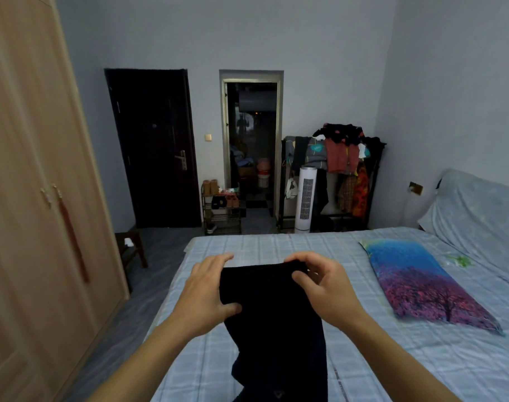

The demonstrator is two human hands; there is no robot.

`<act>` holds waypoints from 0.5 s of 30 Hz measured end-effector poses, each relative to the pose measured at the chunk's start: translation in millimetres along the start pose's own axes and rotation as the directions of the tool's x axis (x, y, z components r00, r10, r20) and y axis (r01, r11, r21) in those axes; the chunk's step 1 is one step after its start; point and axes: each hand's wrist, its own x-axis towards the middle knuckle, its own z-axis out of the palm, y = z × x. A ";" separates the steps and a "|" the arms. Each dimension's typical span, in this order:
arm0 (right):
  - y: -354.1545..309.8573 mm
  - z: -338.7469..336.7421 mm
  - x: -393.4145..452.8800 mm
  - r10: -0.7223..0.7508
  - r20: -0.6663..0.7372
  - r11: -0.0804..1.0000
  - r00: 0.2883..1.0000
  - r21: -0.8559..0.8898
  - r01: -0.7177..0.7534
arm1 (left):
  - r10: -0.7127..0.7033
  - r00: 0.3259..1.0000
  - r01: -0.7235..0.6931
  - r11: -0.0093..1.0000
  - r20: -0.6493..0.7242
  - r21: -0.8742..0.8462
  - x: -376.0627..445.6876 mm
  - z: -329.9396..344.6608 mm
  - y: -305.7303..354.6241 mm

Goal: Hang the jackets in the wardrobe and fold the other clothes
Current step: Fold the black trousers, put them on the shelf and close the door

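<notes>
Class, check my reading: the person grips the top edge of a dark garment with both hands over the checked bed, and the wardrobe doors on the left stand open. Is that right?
Not quite. The wardrobe doors are closed, as the head view shows. The rest holds: the left hand and right hand grip the top edge of the dark garment over the checked bed.

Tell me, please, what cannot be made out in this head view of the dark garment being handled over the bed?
- Dark garment: its lower end is cut off by the bottom edge, and its black cloth shows no seams, so its type is unclear.
- Left hand: the fingers lie behind the cloth edge.
- Wardrobe: doors closed, inside hidden.
- Clothes rack: the piled items are too small to tell apart.
</notes>
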 end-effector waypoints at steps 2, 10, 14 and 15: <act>-6.0 -3.9 2.5 -0.033 0.026 0.999 0.999 0.042 0.032 | 0.044 0.999 -0.044 0.997 -0.002 -0.068 4.7 -2.9 -1.3; -3.9 -27.1 12.4 -0.006 -0.039 0.997 0.999 0.081 0.009 | 0.081 0.982 -0.128 0.949 -0.169 -0.290 9.7 -29.8 21.3; -3.1 -33.4 9.0 0.050 -0.006 0.995 0.999 0.092 -0.049 | 0.070 0.963 -0.160 0.926 -0.262 -0.341 13.8 -44.5 39.1; -0.5 -33.0 7.3 0.074 -0.006 0.995 0.997 0.071 -0.073 | 0.078 0.961 -0.169 0.926 -0.266 -0.338 14.1 -47.2 42.5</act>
